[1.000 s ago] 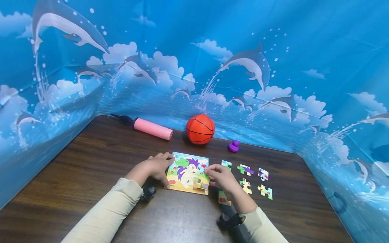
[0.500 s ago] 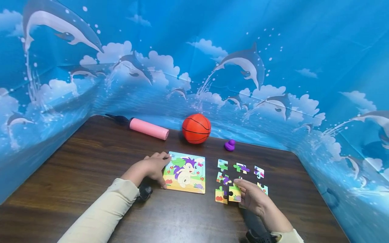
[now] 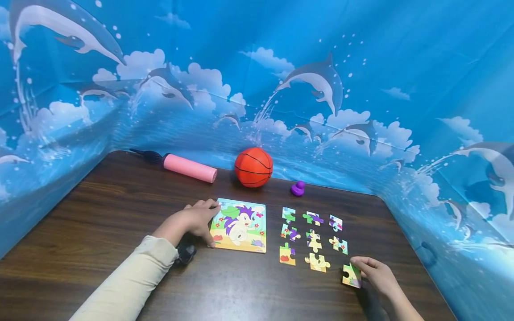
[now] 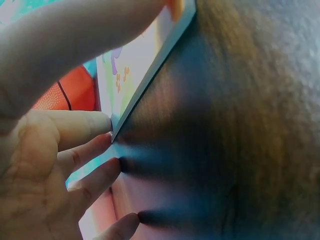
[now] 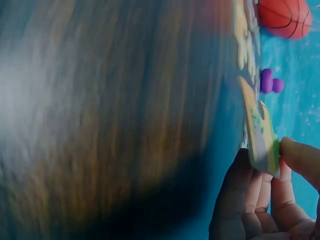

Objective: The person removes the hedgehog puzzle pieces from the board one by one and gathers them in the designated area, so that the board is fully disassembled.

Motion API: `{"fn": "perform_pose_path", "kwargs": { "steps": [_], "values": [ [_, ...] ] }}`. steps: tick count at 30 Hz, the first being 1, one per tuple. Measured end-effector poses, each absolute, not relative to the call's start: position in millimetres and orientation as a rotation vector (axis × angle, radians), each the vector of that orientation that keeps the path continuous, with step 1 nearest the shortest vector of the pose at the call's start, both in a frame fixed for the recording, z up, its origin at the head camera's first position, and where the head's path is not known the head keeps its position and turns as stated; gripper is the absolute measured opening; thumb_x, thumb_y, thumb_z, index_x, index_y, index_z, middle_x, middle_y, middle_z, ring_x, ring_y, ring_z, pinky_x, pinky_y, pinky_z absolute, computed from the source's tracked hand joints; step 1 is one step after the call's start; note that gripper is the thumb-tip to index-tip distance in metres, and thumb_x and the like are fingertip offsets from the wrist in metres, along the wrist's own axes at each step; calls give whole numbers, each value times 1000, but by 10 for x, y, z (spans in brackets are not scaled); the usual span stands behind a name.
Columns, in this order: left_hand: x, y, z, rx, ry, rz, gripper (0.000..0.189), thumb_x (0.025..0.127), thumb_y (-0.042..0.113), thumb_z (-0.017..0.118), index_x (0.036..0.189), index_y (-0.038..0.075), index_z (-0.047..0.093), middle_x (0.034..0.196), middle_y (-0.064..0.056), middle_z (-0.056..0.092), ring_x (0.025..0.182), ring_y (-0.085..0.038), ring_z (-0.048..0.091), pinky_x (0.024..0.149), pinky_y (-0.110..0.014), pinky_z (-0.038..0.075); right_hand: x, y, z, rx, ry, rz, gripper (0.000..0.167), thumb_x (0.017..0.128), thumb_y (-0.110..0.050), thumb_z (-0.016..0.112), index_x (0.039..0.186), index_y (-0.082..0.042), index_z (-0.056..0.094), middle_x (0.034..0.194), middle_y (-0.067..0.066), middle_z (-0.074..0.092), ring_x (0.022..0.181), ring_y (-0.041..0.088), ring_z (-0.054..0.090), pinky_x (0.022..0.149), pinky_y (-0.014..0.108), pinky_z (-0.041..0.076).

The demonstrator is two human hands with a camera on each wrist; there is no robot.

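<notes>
My left hand (image 3: 194, 219) lies along the left side of a square hedgehog puzzle board (image 3: 246, 226), with thumb and fingertips near its two left corners. In the left wrist view, the fingers are spread and fairly straight at the board's edge (image 4: 145, 82). Between thumb and fingers, my right hand (image 3: 380, 277) pinches a jigsaw piece (image 3: 353, 277) printed in green and yellow with some purple. The right wrist view shows this piece (image 5: 260, 140) tilted, seen almost edge-on. Several other jigsaw pieces (image 3: 314, 240) lie in spaced rows right of the board.
Along the back of the dark wooden table (image 3: 225, 285) are a pink hand pump (image 3: 189, 168) with a black end, an orange toy basketball (image 3: 254, 167) and a purple rubber duck (image 3: 298, 188). A blue dolphin-print backdrop (image 3: 257, 89) rises behind and at both sides.
My right hand has carried the jigsaw piece from the board's lower right corner across to the lower right of the loose pieces. My left hand has stayed at the board.
</notes>
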State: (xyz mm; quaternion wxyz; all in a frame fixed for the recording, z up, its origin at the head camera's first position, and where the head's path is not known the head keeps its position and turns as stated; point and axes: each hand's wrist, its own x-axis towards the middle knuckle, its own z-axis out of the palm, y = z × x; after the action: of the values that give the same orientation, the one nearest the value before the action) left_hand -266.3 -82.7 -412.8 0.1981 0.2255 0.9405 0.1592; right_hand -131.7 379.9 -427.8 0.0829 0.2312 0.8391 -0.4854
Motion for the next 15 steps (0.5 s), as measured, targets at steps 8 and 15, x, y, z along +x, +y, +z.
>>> {"fn": "perform_pose_path", "kwargs": {
  "steps": [8,15],
  "values": [
    [-2644,-805,-4151,601,2594,493,102,72,33,89,153,3,35,161,-18,24,144,-41,23,112,-66,22,-1382,3766,-4334,692,2571,-1472,33,100,-24,61,112,6,67,114,15,65,98,22,64,80,42,58],
    [-2609,-809,-4204,537,2587,542,96,73,27,89,153,8,39,162,-19,20,144,-45,24,110,-70,18,-1417,3689,-4344,673,2745,-1274,32,100,-27,59,107,2,69,107,14,71,95,24,65,74,40,55]
  ]
}}
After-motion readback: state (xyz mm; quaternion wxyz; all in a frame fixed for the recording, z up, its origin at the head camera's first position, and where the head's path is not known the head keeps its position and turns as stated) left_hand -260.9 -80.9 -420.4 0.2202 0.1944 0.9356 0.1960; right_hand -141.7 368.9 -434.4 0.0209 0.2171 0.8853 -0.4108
